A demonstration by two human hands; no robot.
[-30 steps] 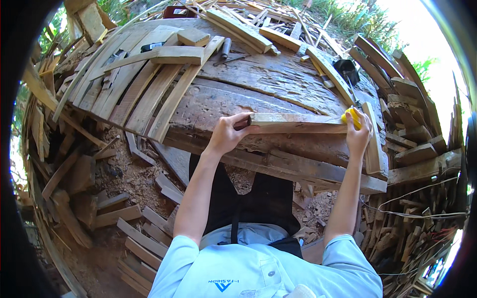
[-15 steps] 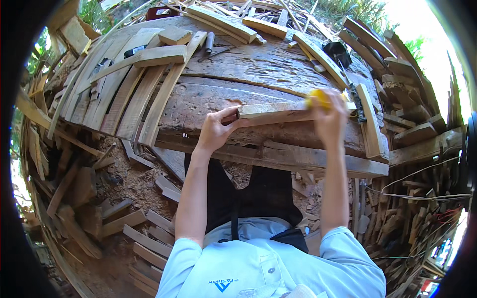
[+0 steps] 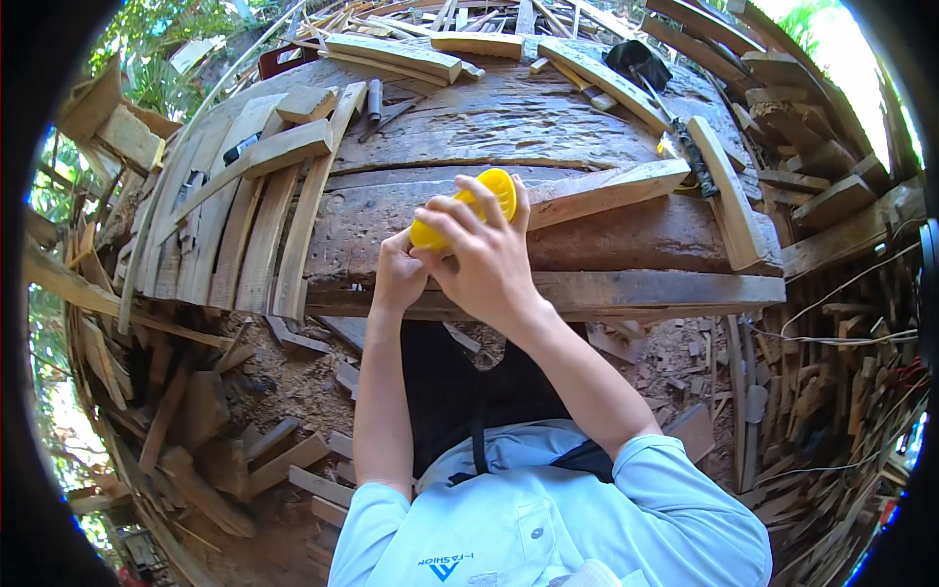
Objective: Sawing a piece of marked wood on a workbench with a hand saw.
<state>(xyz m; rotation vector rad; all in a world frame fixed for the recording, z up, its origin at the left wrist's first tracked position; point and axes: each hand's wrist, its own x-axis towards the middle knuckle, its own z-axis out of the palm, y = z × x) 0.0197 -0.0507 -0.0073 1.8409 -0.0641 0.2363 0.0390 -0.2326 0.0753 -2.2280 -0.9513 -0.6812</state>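
Observation:
A squared wooden piece (image 3: 616, 193) lies at a slant over the thick plank workbench (image 3: 391, 191). My right hand (image 3: 492, 269) is closed round a yellow oval block (image 3: 502, 193) with grooves on its face, perhaps a scrub brush or sanding block; its underside is hidden. The block sits at the left end of the wooden piece. My left hand (image 3: 398, 277) is right beside it, fingers bent at that same end, which my right hand mostly covers.
Several boards (image 3: 259, 230) lie side by side on the bench's left. A metal cylinder (image 3: 375, 101) stands behind them. At the right lie a short board (image 3: 726, 196) and a dark tool (image 3: 693, 157). Scrap wood (image 3: 210, 411) and shavings cover the ground.
My right hand has swept the yellow block leftward along the wooden piece, from its right end to its left end. My left hand stays near the left end. The view has shifted slightly.

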